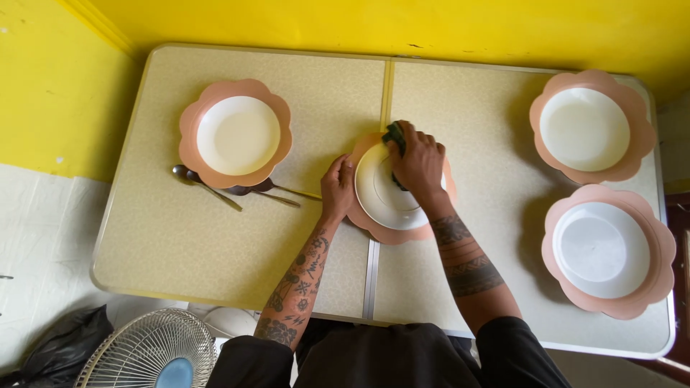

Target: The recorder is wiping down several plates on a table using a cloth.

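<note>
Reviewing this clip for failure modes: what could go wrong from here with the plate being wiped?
1. The left hand grips only the rim of the middle plate; the right hand pressing the green sponge might skid it.
2. It straddles the table seam, so it may rock.
3. The spoons lie close by.

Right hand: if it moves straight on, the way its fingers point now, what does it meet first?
The right hand, holding a green sponge, points toward the far table edge. Only bare tabletop lies ahead, then probably the yellow wall.
</note>
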